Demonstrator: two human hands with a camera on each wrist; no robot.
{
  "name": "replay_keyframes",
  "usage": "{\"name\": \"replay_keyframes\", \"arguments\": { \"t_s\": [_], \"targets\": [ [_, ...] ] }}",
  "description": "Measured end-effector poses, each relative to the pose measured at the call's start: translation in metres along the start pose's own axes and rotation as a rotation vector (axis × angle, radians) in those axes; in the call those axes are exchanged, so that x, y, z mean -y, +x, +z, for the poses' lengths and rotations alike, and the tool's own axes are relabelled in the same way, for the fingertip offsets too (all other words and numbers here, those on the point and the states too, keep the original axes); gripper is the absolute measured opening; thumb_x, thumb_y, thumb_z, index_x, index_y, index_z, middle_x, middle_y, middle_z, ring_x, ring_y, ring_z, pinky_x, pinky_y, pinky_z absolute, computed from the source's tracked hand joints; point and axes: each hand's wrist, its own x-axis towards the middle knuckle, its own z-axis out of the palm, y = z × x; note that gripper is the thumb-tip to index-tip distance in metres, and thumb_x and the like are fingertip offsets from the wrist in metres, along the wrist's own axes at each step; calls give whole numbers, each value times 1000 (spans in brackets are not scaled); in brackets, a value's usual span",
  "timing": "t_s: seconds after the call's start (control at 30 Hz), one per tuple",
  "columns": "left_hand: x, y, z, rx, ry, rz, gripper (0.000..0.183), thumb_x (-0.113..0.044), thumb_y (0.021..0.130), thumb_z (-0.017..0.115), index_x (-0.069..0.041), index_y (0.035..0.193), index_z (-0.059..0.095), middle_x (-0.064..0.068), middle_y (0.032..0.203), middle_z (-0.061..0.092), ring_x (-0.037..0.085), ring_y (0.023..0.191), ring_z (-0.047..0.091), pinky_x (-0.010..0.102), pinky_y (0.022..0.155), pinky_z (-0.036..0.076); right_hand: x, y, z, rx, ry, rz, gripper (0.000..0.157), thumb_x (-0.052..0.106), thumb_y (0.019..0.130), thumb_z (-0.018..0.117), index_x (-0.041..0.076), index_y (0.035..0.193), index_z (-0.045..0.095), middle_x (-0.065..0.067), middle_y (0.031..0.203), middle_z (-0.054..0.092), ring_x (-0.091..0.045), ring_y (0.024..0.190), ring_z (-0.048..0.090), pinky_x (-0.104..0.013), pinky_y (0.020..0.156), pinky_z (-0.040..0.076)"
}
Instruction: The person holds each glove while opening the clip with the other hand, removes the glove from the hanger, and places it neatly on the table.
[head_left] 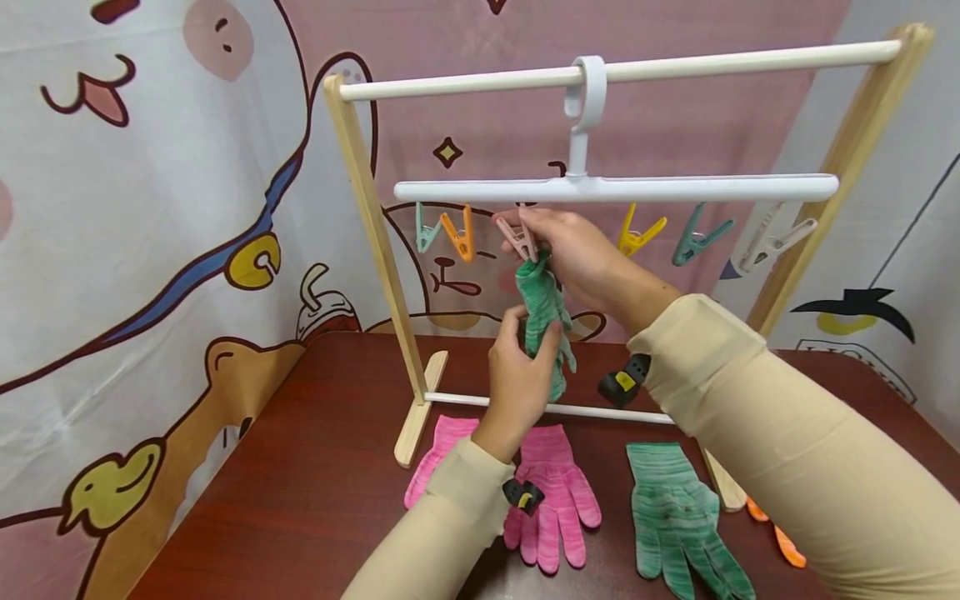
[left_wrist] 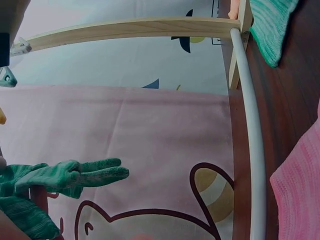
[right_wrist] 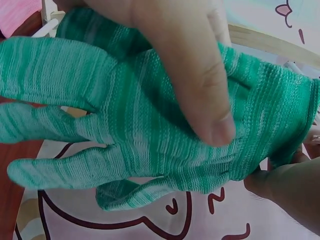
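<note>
My left hand (head_left: 521, 375) grips a green striped knit glove (head_left: 542, 304) that hangs upright, fingers downward, beneath the white hanger (head_left: 487, 192). In the right wrist view, the left thumb (right_wrist: 205, 110) lies across the glove's palm side. My right hand (head_left: 588, 254) is at the cuff, pinching a pale pink clothespin (head_left: 517, 240) whose tips meet the cuff's top edge. Seen from the left wrist, the glove's fingers (left_wrist: 102, 172) point away from the hand, and most of that hand falls outside the picture.
A wooden rack (head_left: 375, 242) carries the hanger on its top rod (head_left: 480, 81). Other clothespins, such as an orange one (head_left: 460, 233) and a yellow one (head_left: 640, 233), line the hanger. Pink gloves (head_left: 551, 492), another green glove (head_left: 675, 508) and something orange (head_left: 787, 546) lie on the brown table (head_left: 300, 500).
</note>
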Motion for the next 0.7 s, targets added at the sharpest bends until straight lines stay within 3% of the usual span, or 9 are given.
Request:
{"name": "replay_keyframes", "arguments": {
  "t_s": [0.2,0.33,0.53,0.7],
  "targets": [
    [-1,1,0,-5,20,1,25,-25,98,63,-10,118,61,7,95,71,11,82,67,26,71,55,4,2,1,-3,102,53,50,28,108,26,0,145,47,1,106,63,-14,101,55,-31,92,40],
    [-1,1,0,0,21,2,22,-24,98,62,-10,115,62,7,92,70,10,80,66,24,70,54,5,2,1,12,128,59,48,23,105,23,-1,135,52,1,108,64,-16,99,56,-32,91,38],
    [-1,1,1,-2,25,5,20,-21,97,62,-10,114,64,6,91,71,9,78,65,24,70,53,6,1,3,5,136,69,46,23,104,24,0,120,60,0,98,62,-16,92,54,-30,80,38],
    [-2,1,1,-7,4,7,17,-20,97,63,-10,111,65,6,88,70,8,76,65,23,68,53,7,-1,5,-1,165,58,44,22,104,23,0,115,60,-1,91,59,-16,87,53,-31,83,40]
  ]
}}
